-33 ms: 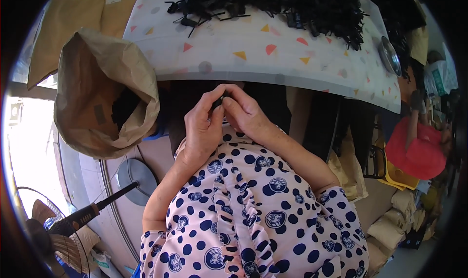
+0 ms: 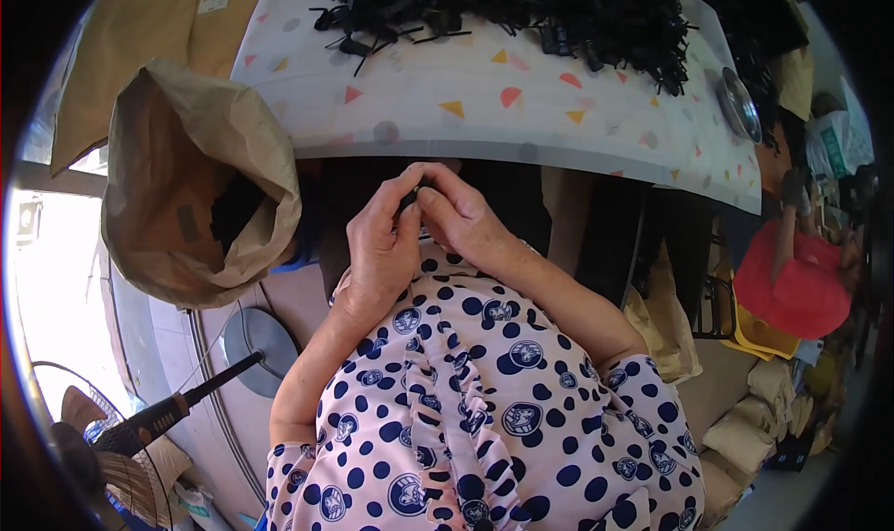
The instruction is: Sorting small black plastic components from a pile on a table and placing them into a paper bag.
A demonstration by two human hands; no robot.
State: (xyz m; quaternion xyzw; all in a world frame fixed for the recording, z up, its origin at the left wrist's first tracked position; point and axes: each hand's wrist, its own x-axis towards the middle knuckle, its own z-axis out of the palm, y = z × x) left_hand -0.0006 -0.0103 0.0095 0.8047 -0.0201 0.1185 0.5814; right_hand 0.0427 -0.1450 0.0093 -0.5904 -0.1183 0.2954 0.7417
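Note:
Both my hands meet in front of my chest, just short of the table's near edge. Between the thumbs and fingertips of my left hand (image 2: 384,238) and my right hand (image 2: 463,212) is a small black piece (image 2: 416,196). Most of it is covered by my fingers, so its exact kind cannot be made out. Beyond my hands, a large heap of small black parts with thin stems (image 2: 521,14) lies on the table, which has a white cover with coloured shapes (image 2: 419,121).
To my left stands an open brown paper sack (image 2: 154,224) with black things inside. A standing fan (image 2: 112,438) is at the lower left. A round metal dish (image 2: 740,105) sits at the table's right end. A person in red (image 2: 792,275) is at the far right.
The whole view has shifted very slightly. My hands stay together on the small black piece, with only a slight movement of the fingers.

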